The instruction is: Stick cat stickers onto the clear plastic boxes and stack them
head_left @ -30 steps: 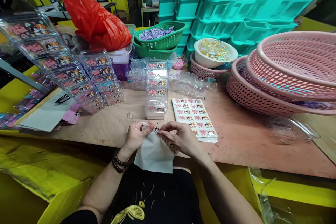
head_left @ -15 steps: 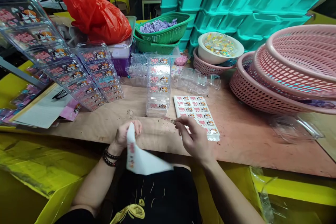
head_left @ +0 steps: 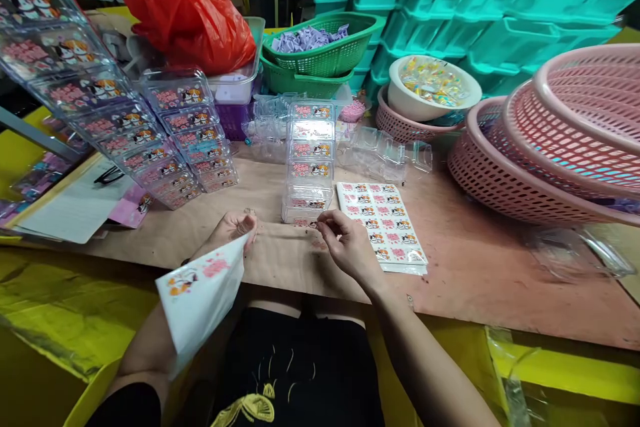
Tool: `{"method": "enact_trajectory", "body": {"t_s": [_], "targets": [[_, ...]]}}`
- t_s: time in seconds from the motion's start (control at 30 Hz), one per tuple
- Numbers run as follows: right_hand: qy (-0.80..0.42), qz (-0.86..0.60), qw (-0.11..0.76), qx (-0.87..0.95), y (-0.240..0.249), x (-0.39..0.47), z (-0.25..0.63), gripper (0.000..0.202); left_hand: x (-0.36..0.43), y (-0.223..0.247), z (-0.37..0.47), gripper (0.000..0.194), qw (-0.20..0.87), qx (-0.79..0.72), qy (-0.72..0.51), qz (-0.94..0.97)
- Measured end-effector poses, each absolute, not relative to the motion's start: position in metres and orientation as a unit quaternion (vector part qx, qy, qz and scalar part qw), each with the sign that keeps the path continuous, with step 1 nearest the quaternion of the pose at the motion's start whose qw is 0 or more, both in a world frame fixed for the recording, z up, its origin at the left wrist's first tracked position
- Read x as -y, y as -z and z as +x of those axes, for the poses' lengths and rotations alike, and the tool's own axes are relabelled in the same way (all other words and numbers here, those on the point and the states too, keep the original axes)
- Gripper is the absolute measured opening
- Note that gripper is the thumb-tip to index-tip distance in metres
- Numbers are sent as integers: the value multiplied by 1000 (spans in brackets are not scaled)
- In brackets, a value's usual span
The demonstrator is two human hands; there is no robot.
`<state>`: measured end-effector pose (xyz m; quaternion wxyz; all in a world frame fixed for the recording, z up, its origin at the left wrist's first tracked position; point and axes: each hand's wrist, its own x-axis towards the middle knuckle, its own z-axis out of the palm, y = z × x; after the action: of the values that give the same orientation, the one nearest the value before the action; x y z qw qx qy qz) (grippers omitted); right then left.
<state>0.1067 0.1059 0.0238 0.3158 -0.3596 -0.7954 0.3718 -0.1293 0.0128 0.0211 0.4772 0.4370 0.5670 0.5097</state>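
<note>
My left hand (head_left: 234,228) grips a white sticker sheet (head_left: 207,287) that hangs down over the table's front edge, with a cat print and pink lettering near its top. My right hand (head_left: 345,240) is at the base of the middle stack of clear boxes (head_left: 310,170), thumb and index finger pinched close to a sticker (head_left: 304,222) on the lowest box. The fingers partly cover that sticker's right end. Right of the stack lies a pile of printed sticker sheets (head_left: 385,223), partly behind my right hand.
Two stacks of labelled boxes (head_left: 125,121) lean at the left. Clear empty boxes (head_left: 380,153) lie behind. Pink baskets (head_left: 480,167) stand at the right, green baskets (head_left: 320,53) and a white bowl (head_left: 433,90) at the back.
My right hand has moved left and slightly forward to the bottom of the middle stack. The sheet in my left hand has swung left, its print now facing up. A sticker now shows on the lowest box.
</note>
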Motion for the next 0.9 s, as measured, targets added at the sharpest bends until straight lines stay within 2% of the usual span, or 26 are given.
{"method": "enact_trajectory", "body": {"t_s": [0.07, 0.17, 0.2, 0.3, 0.37, 0.5, 0.9], "targets": [[-344, -361, 331, 801, -19, -105, 104, 10, -16, -23, -131, 83, 470, -575, -494, 452], [-306, -359, 343, 813, -12, -103, 98, 14, -20, -29, -129, 77, 440, -627, -444, 465], [-296, -358, 346, 815, -10, -103, 96, 15, -21, -32, -127, 70, 418, -649, -425, 473], [-275, -357, 355, 819, -6, -102, 92, 15, -23, -41, -116, 30, 322, -703, -346, 531], [-263, -358, 361, 820, -4, -103, 91, 14, -25, -46, -110, 20, 258, -735, -287, 558], [-243, -356, 368, 824, -1, -103, 89, 14, -33, -47, -103, 22, 222, -763, -249, 554], [-204, -337, 378, 838, 1, -106, 89, 14, -45, -41, -99, 27, 233, -761, -253, 550]]}}
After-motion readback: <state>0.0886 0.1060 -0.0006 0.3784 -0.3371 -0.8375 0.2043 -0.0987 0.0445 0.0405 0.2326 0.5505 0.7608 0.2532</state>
